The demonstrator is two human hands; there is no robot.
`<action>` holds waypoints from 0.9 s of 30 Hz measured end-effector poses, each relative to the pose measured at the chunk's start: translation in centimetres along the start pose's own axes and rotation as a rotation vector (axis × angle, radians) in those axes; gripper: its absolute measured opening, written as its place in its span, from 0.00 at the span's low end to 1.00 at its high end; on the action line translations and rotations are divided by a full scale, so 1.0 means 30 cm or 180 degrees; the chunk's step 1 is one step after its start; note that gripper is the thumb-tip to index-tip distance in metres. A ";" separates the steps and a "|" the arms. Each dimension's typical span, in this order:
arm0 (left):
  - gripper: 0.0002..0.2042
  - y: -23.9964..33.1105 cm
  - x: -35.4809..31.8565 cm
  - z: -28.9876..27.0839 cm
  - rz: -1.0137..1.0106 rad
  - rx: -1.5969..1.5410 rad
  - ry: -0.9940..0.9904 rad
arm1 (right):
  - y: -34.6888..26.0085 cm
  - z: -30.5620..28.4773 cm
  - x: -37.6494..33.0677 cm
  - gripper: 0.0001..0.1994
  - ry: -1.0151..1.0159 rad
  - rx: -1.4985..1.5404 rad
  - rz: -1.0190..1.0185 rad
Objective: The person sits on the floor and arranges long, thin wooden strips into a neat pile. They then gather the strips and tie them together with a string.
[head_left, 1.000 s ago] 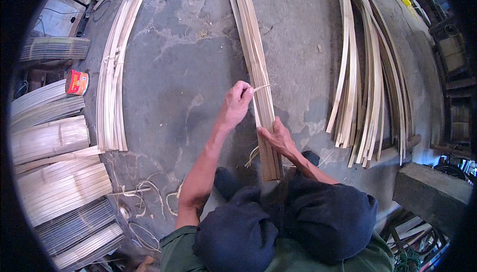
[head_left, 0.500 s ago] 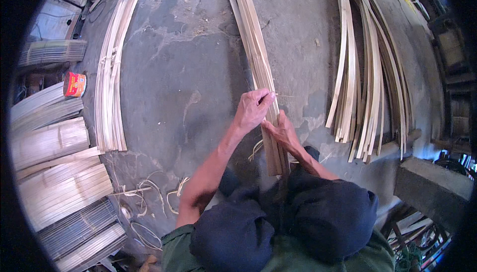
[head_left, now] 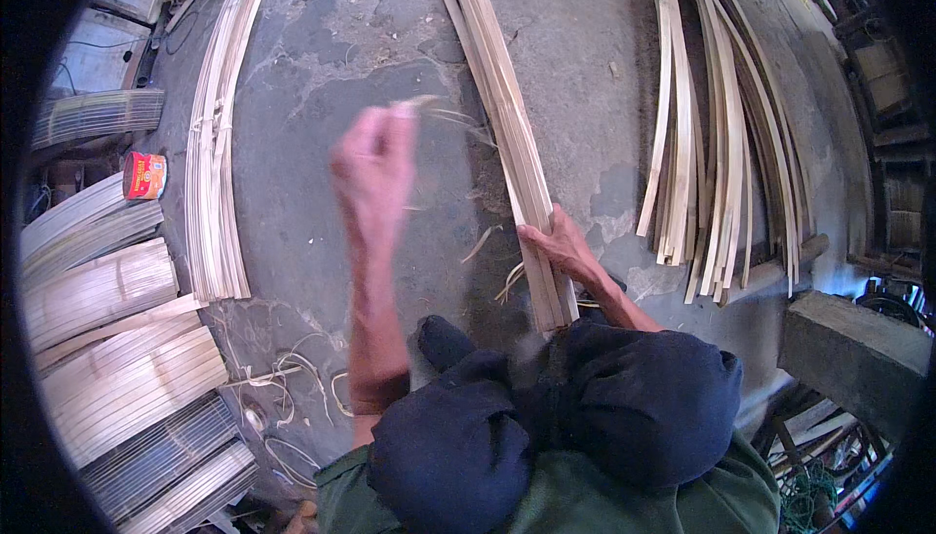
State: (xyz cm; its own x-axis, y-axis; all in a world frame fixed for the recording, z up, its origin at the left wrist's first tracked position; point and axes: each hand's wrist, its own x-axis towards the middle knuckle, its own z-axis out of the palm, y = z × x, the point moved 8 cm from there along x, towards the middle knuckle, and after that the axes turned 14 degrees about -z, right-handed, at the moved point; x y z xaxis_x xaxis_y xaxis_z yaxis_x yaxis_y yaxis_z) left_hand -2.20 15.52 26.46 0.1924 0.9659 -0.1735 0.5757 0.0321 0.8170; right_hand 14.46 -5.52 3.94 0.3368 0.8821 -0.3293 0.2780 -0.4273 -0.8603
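Observation:
My right hand (head_left: pixel 565 244) is wrapped round a long bundle of pale wooden or bamboo strips (head_left: pixel 517 149), close to its near end between my knees. The bundle runs away from me toward the far edge of the view. To its left, clear of the bundle, my left hand (head_left: pixel 375 168) is raised and smeared by motion. Its fingers are pinched together, with a thin pale strip (head_left: pixel 444 113) trailing from them toward the bundle. A short curled shaving (head_left: pixel 482 243) shows just left of my right hand.
Another strip bundle (head_left: pixel 216 154) lies on the left, and loose strips (head_left: pixel 717 144) fan out on the right. Flat slat stacks (head_left: pixel 127 388) and a red tin (head_left: pixel 144 176) line the left side. Curled scraps (head_left: pixel 283 383) litter the concrete floor. A concrete block (head_left: pixel 853 344) stands lower right.
My left hand has left the bundle and swung left and farther away, the thin strip trailing from it. My right hand stays on the bundle. The curled shaving now shows beside it.

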 end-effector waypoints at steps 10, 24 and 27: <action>0.26 -0.633 -0.070 0.545 -0.1404 -0.1698 -0.2329 | -0.094 0.054 -0.024 0.30 -0.0282 0.1443 -0.0209; 0.16 -0.450 0.193 0.679 -0.2075 -0.3082 -0.2728 | 0.148 0.246 -0.518 0.24 -0.3156 0.0476 -0.0549; 0.18 -0.447 0.272 0.566 -0.1964 -0.2874 -0.2423 | 0.060 0.112 -0.339 0.25 -0.2129 -0.0410 -0.0434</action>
State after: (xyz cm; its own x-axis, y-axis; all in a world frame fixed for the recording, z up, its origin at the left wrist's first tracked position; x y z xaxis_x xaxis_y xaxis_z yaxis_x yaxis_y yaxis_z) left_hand 5.13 18.59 4.77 0.6556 0.3577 -0.6650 0.0602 0.8531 0.5182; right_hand 8.50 -14.57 4.44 -0.3239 0.8447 -0.4261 0.3969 -0.2875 -0.8717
